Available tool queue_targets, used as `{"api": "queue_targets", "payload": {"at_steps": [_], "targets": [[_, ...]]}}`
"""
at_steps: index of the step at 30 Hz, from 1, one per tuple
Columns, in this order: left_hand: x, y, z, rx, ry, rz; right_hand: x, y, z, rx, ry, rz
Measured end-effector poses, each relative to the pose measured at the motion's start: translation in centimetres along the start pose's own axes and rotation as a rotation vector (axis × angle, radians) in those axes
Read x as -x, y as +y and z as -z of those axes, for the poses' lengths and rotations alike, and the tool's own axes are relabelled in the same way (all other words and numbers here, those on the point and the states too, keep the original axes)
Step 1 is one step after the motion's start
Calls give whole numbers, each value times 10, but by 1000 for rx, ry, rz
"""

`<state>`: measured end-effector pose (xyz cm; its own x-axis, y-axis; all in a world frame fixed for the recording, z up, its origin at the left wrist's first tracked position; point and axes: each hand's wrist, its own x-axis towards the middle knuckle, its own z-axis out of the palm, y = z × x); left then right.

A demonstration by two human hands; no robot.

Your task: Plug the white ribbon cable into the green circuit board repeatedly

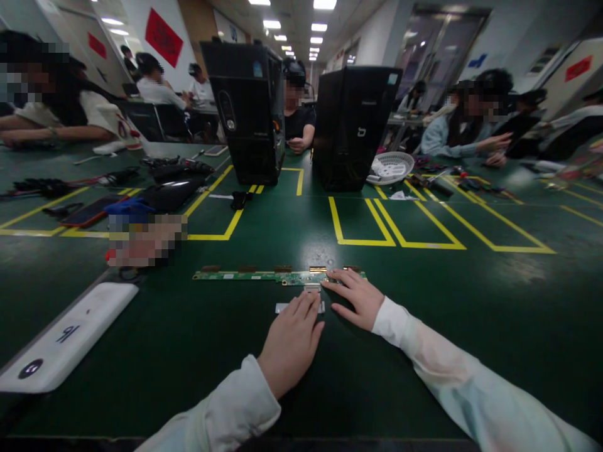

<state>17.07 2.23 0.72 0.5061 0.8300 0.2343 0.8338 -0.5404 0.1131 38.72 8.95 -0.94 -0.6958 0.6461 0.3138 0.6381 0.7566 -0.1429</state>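
Observation:
A long, narrow green circuit board (257,276) lies across the tabletop in front of me, brown tabs along its far edge. Against its near edge is a pale flat ribbon cable (281,308), partly covered by my left hand (292,342). The fingers of that hand are drawn together over the cable, fingertips near the connector; their exact grip is hidden. My right hand (355,298) is open, palm down, with fingers spread. Its fingertips touch the right part of the board.
Two black computer towers (247,119) (355,125) stand at the back. On the left lie a white device (70,336), cables and dark items (172,191). A white basket (393,168) sits back right. Yellow tape marks the green table (424,351). Several people sit around.

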Motion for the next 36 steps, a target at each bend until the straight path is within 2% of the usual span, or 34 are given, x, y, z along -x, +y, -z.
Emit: {"api": "queue_targets", "payload": {"at_steps": [17, 36], "targets": [[-3, 4, -3, -20, 10, 46, 0, 2, 1, -39, -21, -2], [-6, 1, -2, -11, -5, 2, 0, 4, 2, -61, -33, 9]]}}
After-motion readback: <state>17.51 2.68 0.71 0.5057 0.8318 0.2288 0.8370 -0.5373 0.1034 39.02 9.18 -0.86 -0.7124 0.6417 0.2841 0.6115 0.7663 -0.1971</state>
